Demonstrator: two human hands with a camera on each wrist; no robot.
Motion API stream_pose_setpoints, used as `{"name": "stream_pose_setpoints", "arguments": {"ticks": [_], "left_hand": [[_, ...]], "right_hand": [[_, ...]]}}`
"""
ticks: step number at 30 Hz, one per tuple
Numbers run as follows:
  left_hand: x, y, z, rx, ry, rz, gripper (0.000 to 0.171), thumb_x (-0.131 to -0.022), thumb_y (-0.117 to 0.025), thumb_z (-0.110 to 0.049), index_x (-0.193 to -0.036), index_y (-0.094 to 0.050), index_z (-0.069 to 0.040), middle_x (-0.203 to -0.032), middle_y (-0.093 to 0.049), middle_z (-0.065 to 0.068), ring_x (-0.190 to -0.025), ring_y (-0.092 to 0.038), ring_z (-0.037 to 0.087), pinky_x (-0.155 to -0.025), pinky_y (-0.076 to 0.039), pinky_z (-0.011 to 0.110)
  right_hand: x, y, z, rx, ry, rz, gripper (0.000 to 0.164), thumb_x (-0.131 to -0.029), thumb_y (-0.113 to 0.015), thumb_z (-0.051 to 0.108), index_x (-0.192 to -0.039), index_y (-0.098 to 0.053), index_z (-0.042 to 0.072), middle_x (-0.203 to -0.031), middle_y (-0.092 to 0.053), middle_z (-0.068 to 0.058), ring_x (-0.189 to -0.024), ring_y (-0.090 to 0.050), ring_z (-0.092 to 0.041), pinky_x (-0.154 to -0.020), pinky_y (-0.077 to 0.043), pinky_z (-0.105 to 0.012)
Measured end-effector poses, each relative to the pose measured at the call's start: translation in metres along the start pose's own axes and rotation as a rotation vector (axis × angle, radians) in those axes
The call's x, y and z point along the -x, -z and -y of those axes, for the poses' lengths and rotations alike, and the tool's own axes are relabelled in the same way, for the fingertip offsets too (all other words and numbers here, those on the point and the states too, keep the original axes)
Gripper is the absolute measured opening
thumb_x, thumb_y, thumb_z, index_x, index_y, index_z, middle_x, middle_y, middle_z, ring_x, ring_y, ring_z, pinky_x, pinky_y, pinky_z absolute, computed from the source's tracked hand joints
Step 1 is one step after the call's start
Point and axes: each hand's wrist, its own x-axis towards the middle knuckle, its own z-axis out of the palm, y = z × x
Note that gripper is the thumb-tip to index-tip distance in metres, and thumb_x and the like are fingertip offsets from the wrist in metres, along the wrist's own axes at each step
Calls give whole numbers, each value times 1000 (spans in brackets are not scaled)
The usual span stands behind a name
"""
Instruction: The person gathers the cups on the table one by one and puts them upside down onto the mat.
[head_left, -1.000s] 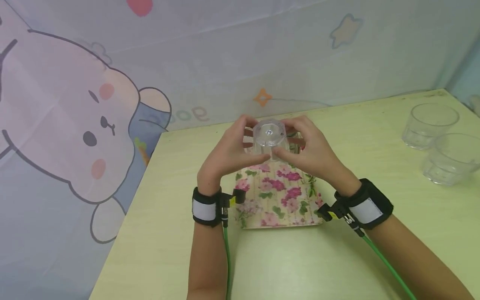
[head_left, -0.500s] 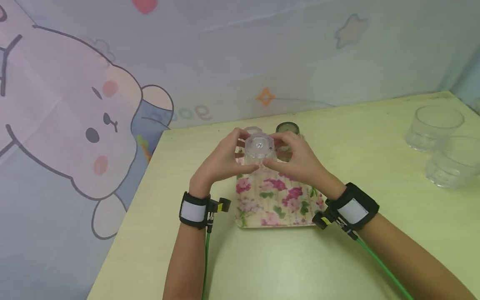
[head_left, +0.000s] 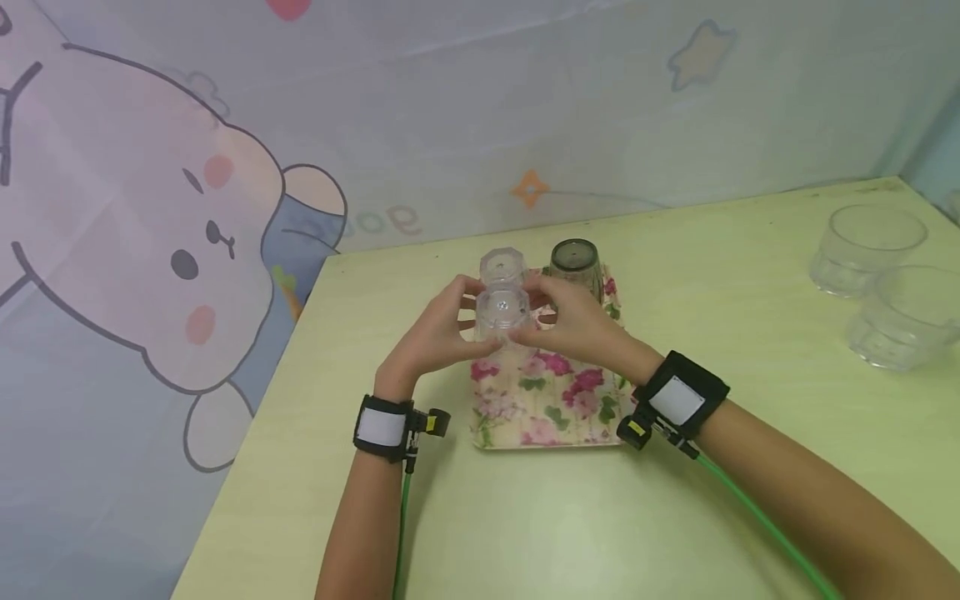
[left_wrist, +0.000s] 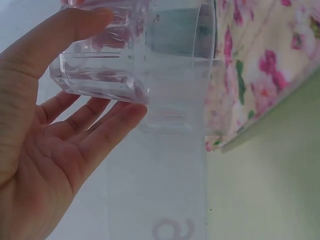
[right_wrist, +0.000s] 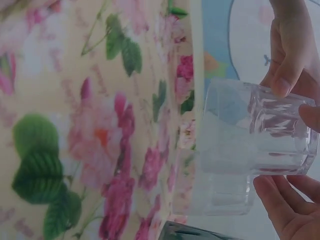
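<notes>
Both hands hold one clear drinking glass upside down, its faceted base on top. My left hand grips its left side and my right hand its right side, thumbs toward me. In the right wrist view the rim of the held glass appears slightly above the tray. Just behind it, a second clear glass stands inverted on the flowered tray. To the right of that, a smoky dark glass is also inverted, partly hidden by my right hand.
Two clear glasses stand upright at the right of the pale yellow table: a farther glass and a nearer glass. A cartoon-printed cloth hangs along the back and left. Green cables run along both forearms.
Both hands have carried the inverted glass left, toward me and lower, to the front of the other clear glass. That glass and the dark one now show more fully.
</notes>
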Motion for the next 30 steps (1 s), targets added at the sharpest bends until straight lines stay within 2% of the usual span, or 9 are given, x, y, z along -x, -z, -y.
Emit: {"name": "stream_pose_setpoints", "arguments": {"ticks": [5, 11, 19, 30], "left_hand": [[-1, -4, 10, 30, 19, -7, 64, -78, -78, -16, -129, -39, -11, -131, -48, 6, -124, -52, 24, -102, -51, 39], [0, -9, 18, 37, 38, -13, 63, -78, -78, -15, -128, -40, -11, -132, -47, 6, -125, -52, 25, -102, -52, 38], [-1, -14, 22, 52, 69, 0, 64, -79, -78, -15, -129, -38, -11, -133, -45, 6, -125, -51, 26, -103, -50, 39], [-2, -18, 27, 82, 87, -4, 63, -79, -78, -19, -128, -38, -12, -133, -45, 5, -126, -51, 26, -104, -50, 41]], "right_hand": [[-4, -3, -7, 54, -11, 21, 66, -82, -75, 29, -135, -48, 2, -127, -59, -16, -115, -59, -33, -96, -54, -46], [-7, -7, -12, 85, -17, 32, 65, -82, -75, 32, -134, -50, 4, -125, -61, -14, -114, -60, -30, -96, -53, -45], [-8, -8, -15, 123, -14, 40, 60, -81, -75, 31, -131, -53, 6, -118, -64, -12, -110, -61, -27, -90, -55, -43], [-8, -8, -18, 132, -12, 52, 59, -83, -73, 34, -132, -53, 8, -121, -63, -11, -112, -60, -27, -90, -55, -42]]}}
